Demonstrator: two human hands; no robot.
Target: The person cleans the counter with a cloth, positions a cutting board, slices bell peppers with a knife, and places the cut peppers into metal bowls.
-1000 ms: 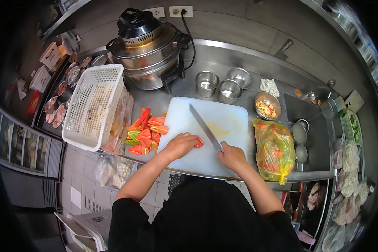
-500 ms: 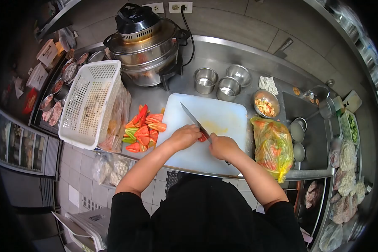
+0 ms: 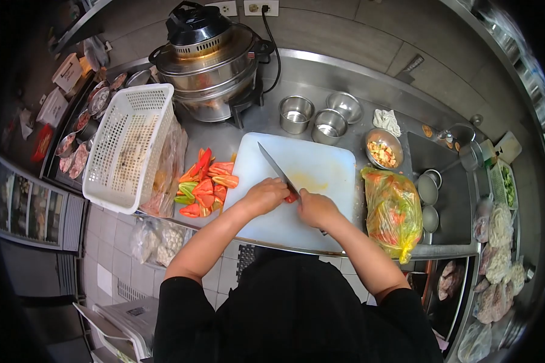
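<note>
On the white cutting board (image 3: 263,224), my right hand (image 3: 318,210) is wrapped round the handle of a kitchen knife (image 3: 272,162). Its blade points away and to the left. My left hand (image 3: 267,196) presses a piece of red pepper (image 3: 291,198) against the board, its fingers curled close beside the blade. Most of that piece is hidden by the fingers and the knife. Left of the board lies a pile of cut red peppers (image 3: 205,187), with a green-streaked piece (image 3: 188,189) among them.
A white perforated basket (image 3: 127,148) stands at the left, near a round steel cooker (image 3: 209,78). Several steel bowls, including one with chopped bits (image 3: 382,153), sit behind the board. To the right are a yellow plastic bag (image 3: 393,212) and a sink (image 3: 451,224).
My right hand and the knife have shifted slightly to the left. My left hand keeps its hold on the red pepper piece, nearly unmoved.
</note>
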